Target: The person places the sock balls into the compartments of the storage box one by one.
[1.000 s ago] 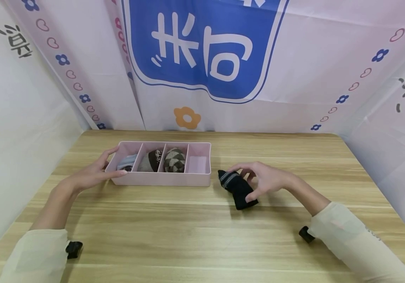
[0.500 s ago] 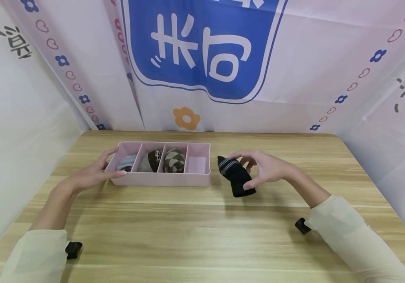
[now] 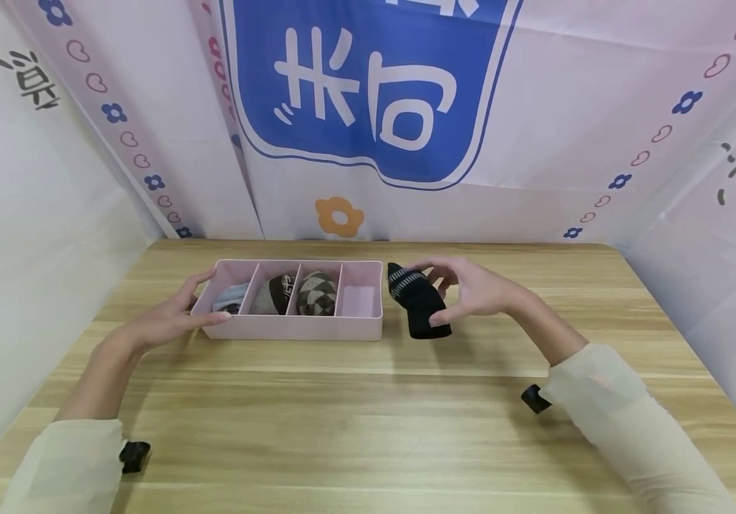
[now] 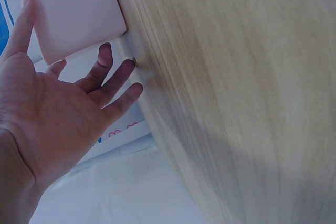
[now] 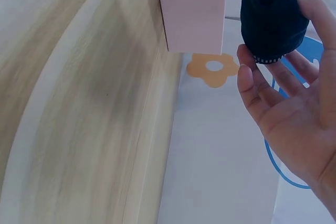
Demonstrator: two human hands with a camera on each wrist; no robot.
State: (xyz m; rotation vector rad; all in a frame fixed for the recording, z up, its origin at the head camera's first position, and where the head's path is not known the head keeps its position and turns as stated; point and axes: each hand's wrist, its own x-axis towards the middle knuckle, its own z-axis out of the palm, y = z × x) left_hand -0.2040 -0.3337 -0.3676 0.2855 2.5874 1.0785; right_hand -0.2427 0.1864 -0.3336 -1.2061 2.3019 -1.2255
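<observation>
A black sock (image 3: 420, 303) with grey stripes, rolled into a bundle, is pinched between the thumb and fingers of my right hand (image 3: 473, 289). It is above the table, just right of the pink divided box (image 3: 293, 328). My left hand (image 3: 165, 314) spans the box's left end, thumb at the front rim and fingers at the back corner; the other fingers are spread in the left wrist view. Inside the box lie a blue sock (image 3: 231, 294), a grey and brown sock (image 3: 273, 295) and a checkered sock (image 3: 318, 293). The rightmost compartment (image 3: 359, 298) shows its bare floor.
The wooden table (image 3: 355, 428) ends at a printed cloth backdrop (image 3: 522, 207) behind the box. White cloth hangs at both sides. Small black devices, a left one (image 3: 134, 455) and a right one (image 3: 535, 398), are attached at the sleeves.
My right hand has lifted the black sock off the table and carried it away from me and slightly left, closer to the box. My left hand and the box have stayed put.
</observation>
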